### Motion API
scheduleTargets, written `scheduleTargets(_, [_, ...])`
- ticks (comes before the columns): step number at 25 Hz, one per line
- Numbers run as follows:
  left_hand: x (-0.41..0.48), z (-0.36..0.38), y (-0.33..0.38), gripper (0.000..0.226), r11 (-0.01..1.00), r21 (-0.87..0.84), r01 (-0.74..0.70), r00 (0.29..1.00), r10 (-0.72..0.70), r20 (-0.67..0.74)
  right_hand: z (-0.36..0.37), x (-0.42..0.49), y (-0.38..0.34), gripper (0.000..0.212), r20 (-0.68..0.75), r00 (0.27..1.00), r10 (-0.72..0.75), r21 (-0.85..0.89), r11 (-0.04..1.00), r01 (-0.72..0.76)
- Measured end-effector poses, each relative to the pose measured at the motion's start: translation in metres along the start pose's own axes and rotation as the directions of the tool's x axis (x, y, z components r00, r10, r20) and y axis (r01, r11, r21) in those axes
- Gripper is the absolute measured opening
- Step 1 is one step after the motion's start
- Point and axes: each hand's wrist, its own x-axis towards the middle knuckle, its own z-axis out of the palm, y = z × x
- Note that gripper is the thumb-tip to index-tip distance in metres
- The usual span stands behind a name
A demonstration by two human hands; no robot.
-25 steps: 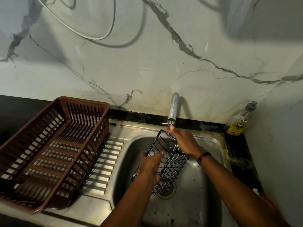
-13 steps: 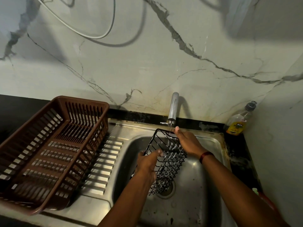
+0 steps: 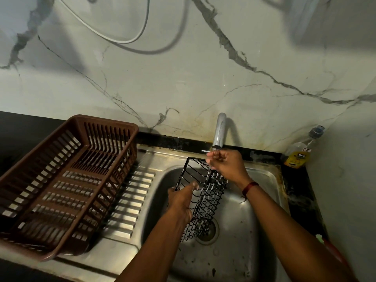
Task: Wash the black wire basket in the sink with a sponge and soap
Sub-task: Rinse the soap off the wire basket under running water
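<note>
Showing a brown dish rack (image 3: 61,180) lying on the drainboard (image 3: 130,202) at left; gripping the left rim of the black wire basket (image 3: 209,200) with the left hand (image 3: 181,202), holding it tilted above the drain of the sink (image 3: 256,212); curling the fingers of the right hand (image 3: 228,165) at its top corner under the tap (image 3: 219,131), grip on wire or tap not discernible; ending at a bottle (image 3: 298,155), far right

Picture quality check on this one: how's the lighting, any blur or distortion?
Head view: dim, warm light; cable and tap cast soft shadows on the marble wall; wide-angle bending curves the counter edge; right hand slightly motion-blurred by the tap.
</note>
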Motion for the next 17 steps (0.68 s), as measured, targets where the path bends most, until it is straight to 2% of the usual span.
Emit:
scheduleTargets(1, [0.000,0.000,0.000,0.108,1.000,0.004,-0.001,1.000,0.001,-0.004,0.001,0.004,-0.008,0.006,0.016,0.999,0.051,0.079,0.995,-0.052])
scheduleTargets(3, [0.000,0.001,-0.001,0.108,1.000,0.020,0.004,1.000,-0.004,0.003,-0.001,0.009,-0.019,0.011,0.082,0.989,0.122,0.133,0.982,-0.132])
scheduleTargets(5, [0.001,0.001,-0.001,0.107,0.999,0.037,0.006,1.000,-0.007,0.013,-0.003,0.010,-0.028,0.027,0.150,0.980,0.133,0.180,0.971,-0.160])
scheduleTargets(7, [0.002,0.002,-0.004,0.107,0.999,0.048,0.002,1.000,-0.003,0.024,-0.001,0.011,-0.030,0.030,0.154,0.978,0.143,0.181,0.969,-0.170])
scheduleTargets(10, [0.001,0.002,-0.008,0.107,0.999,0.047,0.005,1.000,-0.006,0.023,-0.001,0.014,-0.025,0.021,-0.005,0.988,0.153,0.029,0.988,-0.153])
scheduleTargets(12, [0.000,0.002,-0.007,0.106,0.999,0.039,0.016,1.000,-0.017,0.019,-0.001,0.012,-0.026,0.024,0.046,0.989,0.141,0.043,0.989,-0.143])
scheduleTargets(15, [0.000,0.003,-0.005,0.106,0.999,0.036,0.013,1.000,-0.014,0.018,0.005,0.005,-0.032,0.026,0.153,0.988,0.026,0.139,0.989,-0.048])
scheduleTargets(17, [0.001,0.002,-0.003,0.104,0.999,0.040,0.011,1.000,-0.012,0.017,0.006,0.005,-0.027,0.018,0.112,0.993,-0.045,0.053,0.998,0.039])
